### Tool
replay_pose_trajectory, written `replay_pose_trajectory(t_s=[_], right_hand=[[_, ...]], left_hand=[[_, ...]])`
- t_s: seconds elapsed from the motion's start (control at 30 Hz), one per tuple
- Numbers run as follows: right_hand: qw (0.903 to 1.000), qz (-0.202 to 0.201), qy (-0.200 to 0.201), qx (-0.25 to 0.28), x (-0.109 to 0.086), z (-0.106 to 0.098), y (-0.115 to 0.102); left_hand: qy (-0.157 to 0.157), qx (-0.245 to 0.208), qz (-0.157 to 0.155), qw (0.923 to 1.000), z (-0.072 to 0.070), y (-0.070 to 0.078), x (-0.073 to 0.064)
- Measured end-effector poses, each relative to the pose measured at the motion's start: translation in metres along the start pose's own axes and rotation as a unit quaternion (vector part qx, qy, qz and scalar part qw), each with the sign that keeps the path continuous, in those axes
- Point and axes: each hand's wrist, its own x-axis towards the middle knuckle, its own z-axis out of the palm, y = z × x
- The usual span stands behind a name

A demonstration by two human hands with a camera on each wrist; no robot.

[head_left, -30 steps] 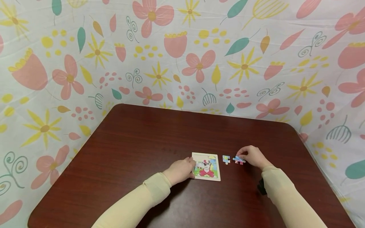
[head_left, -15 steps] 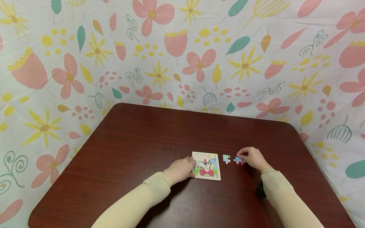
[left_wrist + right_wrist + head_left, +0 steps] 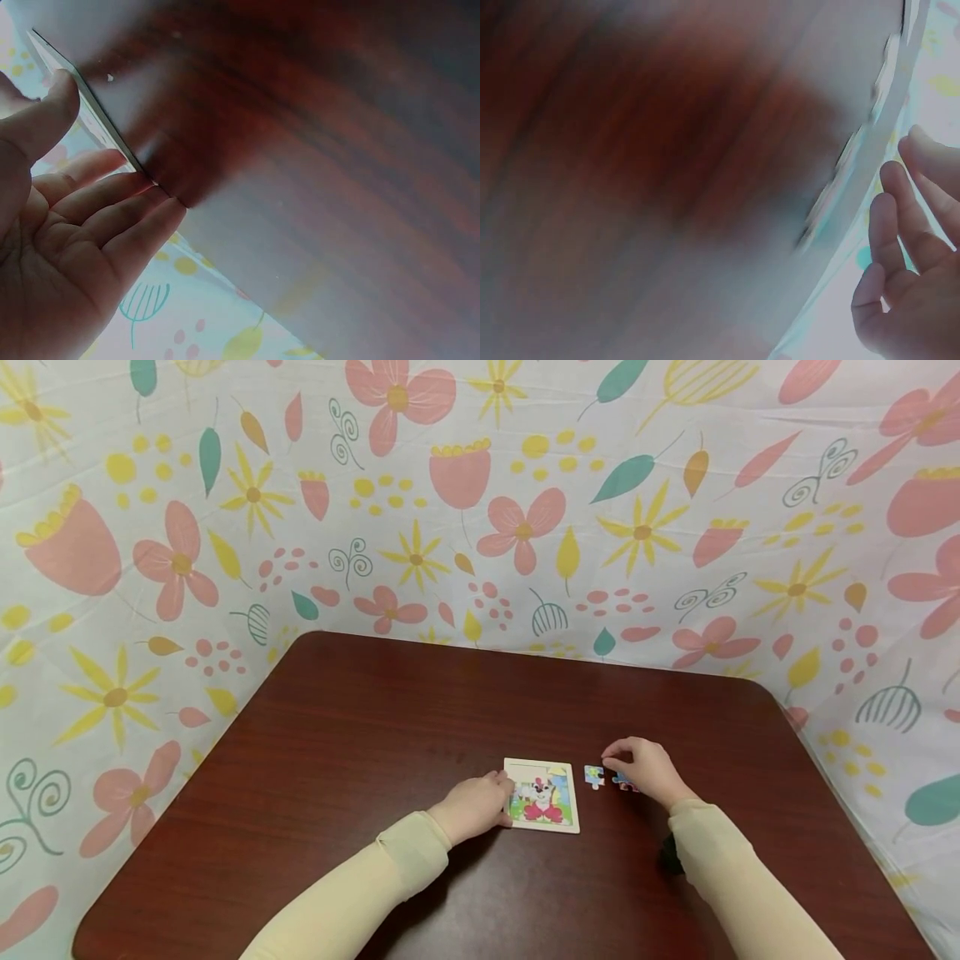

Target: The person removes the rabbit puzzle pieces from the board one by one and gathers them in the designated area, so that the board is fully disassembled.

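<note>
A small jigsaw puzzle board (image 3: 575, 806) with a pale frame and a cartoon animal picture lies flat on the table. Its upper left part shows bare backing. My left hand (image 3: 471, 808) rests at the board's left edge; in the left wrist view its thumb and fingertips touch the edge of the board (image 3: 105, 126). My right hand (image 3: 651, 770) hovers over the pieces to the right, thumb and index finger close together, with nothing visible between them. One blue puzzle piece (image 3: 594, 776) lies beside the board; a blue and red piece (image 3: 624, 782) is partly hidden by the right hand.
A dark reddish-brown table (image 3: 390, 710) carries the board and pieces. Behind it and at both sides hangs a white cloth (image 3: 480, 510) printed with flowers and leaves. A dark object (image 3: 670, 855) shows beneath the right sleeve.
My right hand has come off the blue and red piece and shifted left, toward the other loose piece. My left hand and the board stay where they were.
</note>
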Motion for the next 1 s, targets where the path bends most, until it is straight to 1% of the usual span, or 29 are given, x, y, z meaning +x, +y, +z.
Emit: replay_pose_trajectory(t_s=[0.07, 0.2, 0.3, 0.43, 0.57, 0.8, 1.0], right_hand=[[0.9998, -0.015, 0.006, -0.008, 0.003, 0.004, -0.008], [0.9976, -0.059, 0.020, -0.031, 0.008, 0.014, -0.024], [0.9956, -0.083, 0.017, -0.040, 0.010, 0.020, -0.034], [0.9957, -0.088, -0.002, -0.029, 0.011, 0.026, -0.045], [0.9952, -0.093, -0.024, -0.018, 0.013, 0.031, -0.051], [0.9878, -0.127, -0.088, -0.019, 0.015, 0.031, -0.054], [0.9822, -0.150, -0.107, -0.036, 0.015, 0.029, -0.056]], left_hand=[[0.003, 0.002, 0.002, 1.0000, 0.001, -0.001, 0.001], [0.003, 0.004, 0.005, 1.0000, 0.001, -0.001, 0.001], [0.001, 0.003, 0.003, 1.0000, 0.001, -0.001, 0.002], [0.001, 0.001, 0.002, 1.0000, 0.001, -0.001, 0.001], [0.003, 0.001, 0.003, 1.0000, 0.001, -0.001, 0.002], [0.003, 0.002, 0.003, 1.0000, 0.001, -0.001, 0.002], [0.002, 0.000, 0.000, 1.0000, 0.000, -0.001, 0.001]])
